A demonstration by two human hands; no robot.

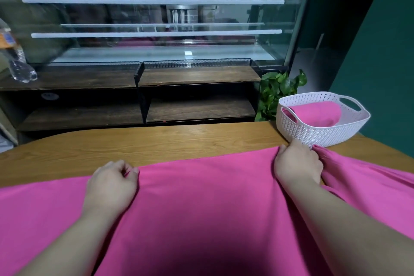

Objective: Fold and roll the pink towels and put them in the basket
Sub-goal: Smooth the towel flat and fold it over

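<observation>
Though partly done, far from finished: one rolled towel [313,114] in the basket [322,139] at the far right of the table [156,143]; a second pink towel [201,197] spread across the table, not yet folded. Left hand [112,184] pinching its far edge, right hand [298,163] gripping the same edge just beside the basket. Probably left: folding, rolling, dropping in

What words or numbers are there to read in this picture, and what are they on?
Nothing here reads clearly.
Label on the plastic bottle: orange and blue, too blurred to read.
Sign inside the glass case: too blurred to read.
White sticker in the dark shelf: too small to read.
The pink towel and white basket: no print shows.
</observation>
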